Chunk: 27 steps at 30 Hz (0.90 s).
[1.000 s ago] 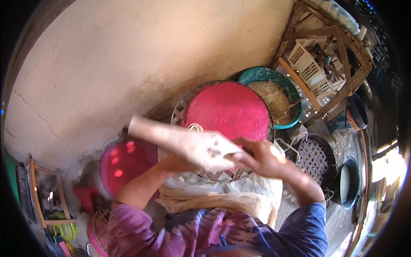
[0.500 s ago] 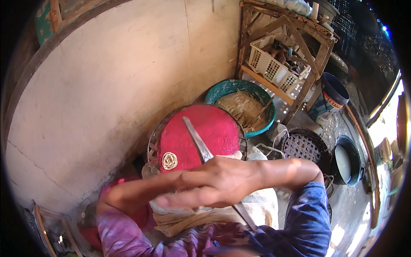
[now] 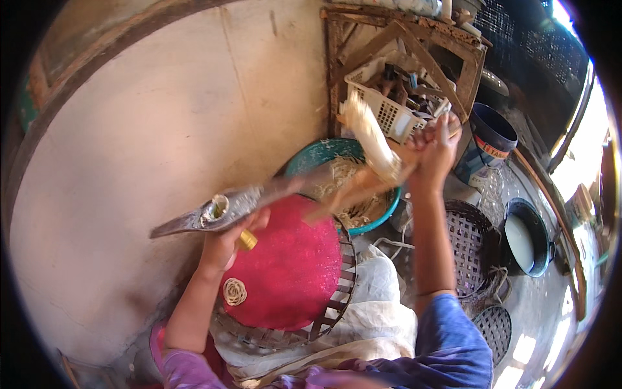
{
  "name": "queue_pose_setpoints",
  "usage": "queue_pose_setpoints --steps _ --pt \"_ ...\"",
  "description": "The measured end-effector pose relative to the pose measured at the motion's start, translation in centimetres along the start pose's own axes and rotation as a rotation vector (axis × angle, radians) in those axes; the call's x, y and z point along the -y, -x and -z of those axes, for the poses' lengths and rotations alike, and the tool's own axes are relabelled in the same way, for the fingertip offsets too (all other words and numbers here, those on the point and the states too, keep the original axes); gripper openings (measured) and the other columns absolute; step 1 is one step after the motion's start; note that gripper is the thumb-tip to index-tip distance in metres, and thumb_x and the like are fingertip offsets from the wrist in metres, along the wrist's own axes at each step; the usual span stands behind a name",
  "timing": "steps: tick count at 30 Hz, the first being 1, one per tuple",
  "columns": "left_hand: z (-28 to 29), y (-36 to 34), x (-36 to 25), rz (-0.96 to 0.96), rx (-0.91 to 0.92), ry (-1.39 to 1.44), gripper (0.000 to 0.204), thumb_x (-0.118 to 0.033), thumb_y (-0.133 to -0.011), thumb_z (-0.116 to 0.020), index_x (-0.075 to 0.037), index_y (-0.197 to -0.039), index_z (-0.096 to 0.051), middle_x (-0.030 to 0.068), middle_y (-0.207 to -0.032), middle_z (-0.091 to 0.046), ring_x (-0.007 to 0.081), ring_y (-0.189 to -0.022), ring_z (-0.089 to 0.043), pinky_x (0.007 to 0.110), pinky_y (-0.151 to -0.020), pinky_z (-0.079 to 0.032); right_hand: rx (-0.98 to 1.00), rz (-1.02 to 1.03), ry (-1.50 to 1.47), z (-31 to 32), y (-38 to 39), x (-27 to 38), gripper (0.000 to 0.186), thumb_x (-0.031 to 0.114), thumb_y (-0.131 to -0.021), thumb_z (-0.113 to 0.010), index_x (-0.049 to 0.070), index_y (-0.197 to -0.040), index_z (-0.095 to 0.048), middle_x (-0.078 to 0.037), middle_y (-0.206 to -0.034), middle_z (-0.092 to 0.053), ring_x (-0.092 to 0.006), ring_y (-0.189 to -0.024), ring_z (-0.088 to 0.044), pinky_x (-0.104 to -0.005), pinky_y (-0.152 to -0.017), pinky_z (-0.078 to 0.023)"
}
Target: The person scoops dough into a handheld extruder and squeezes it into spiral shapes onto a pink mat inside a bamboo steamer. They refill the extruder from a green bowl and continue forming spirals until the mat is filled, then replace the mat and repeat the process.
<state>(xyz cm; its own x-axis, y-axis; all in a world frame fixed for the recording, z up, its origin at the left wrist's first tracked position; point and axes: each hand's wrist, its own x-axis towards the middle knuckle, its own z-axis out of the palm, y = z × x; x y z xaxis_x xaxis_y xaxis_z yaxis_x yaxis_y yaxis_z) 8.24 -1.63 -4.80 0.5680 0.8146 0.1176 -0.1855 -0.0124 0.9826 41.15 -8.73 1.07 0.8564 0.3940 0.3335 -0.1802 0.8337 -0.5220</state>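
My left hand (image 3: 227, 241) is closed around a dark wooden bar (image 3: 241, 202). This bar has a round opening on top, and a yellow tube (image 3: 247, 240) sticks out below. Up at the right, my right hand (image 3: 440, 146) grips a wooden handle (image 3: 363, 189) with a pale cylindrical peg (image 3: 374, 137); both are blurred by motion. Under my left hand, a round red sheet (image 3: 291, 266) lies on a woven basket (image 3: 337, 305). One pale coiled dough rosette (image 3: 234, 292) sits at the sheet's left edge.
Beyond the red sheet stands a teal basin (image 3: 304, 159) with pale dough (image 3: 350, 211). A wooden rack (image 3: 468, 78) holds a cream plastic crate (image 3: 395, 117) of tools. To the right are a blue bucket (image 3: 492, 133), a woven basket (image 3: 466, 227) and a dark tub of whitish liquid (image 3: 520, 243).
My hands were crossed together over the red sheet and are now apart. The left holds the bar to the left; the right has swung up and away with the pegged handle.
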Motion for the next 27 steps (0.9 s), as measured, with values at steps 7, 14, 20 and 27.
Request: queue_pose_setpoints --steps 7,14,20,27 --pt "0.4 -8.5 -1.8 -0.669 -0.237 0.226 0.043 -0.024 -0.095 -0.050 0.001 -0.129 -0.047 0.0139 -0.130 -0.053 0.0220 -0.120 -0.049 0.039 -0.100 -0.040 0.255 -0.405 0.231 6.4 3.7 -17.3 0.031 0.022 -0.097 -0.048 0.010 -0.126 -0.047 -0.013 -0.114 -0.057 -0.0286 -0.106 -0.057 -0.0468 -0.091 -0.047" --pt "8.6 -6.7 -4.6 -0.759 -0.603 -0.579 0.025 -0.009 -0.088 -0.064 0.003 -0.110 -0.058 0.0071 -0.105 -0.061 0.0171 -0.095 -0.057 0.032 -0.093 -0.043 1.110 0.491 2.315 27.3 -9.1 -22.9 0.028 0.019 -0.078 -0.060 0.011 -0.103 -0.070 -0.014 -0.125 -0.056 -0.0417 -0.133 -0.035 -0.0643 -0.108 -0.019" --pt "11.9 -4.0 -2.4 -0.648 -0.677 -1.109 0.038 0.001 -0.084 -0.067 0.005 -0.120 -0.055 0.0112 -0.120 -0.059 0.0212 -0.106 -0.056 0.033 -0.095 -0.043 1.596 -0.125 2.655 24.6 -7.8 -21.7 0.019 0.017 -0.082 -0.058 0.008 -0.089 -0.073 -0.011 -0.099 -0.069 -0.0375 -0.116 -0.055 -0.0645 -0.102 -0.032" --pt "13.4 -0.7 -1.9 -0.827 -0.741 -1.062 0.030 -0.001 -0.087 -0.064 0.006 -0.116 -0.058 0.0107 -0.117 -0.060 0.0210 -0.102 -0.059 0.034 -0.090 -0.048 1.730 -0.115 2.336 17.7 -3.6 -14.0 0.015 0.012 -0.072 -0.063 0.002 -0.080 -0.072 -0.014 -0.082 -0.071 -0.0275 -0.071 -0.070 -0.0448 -0.050 -0.055"
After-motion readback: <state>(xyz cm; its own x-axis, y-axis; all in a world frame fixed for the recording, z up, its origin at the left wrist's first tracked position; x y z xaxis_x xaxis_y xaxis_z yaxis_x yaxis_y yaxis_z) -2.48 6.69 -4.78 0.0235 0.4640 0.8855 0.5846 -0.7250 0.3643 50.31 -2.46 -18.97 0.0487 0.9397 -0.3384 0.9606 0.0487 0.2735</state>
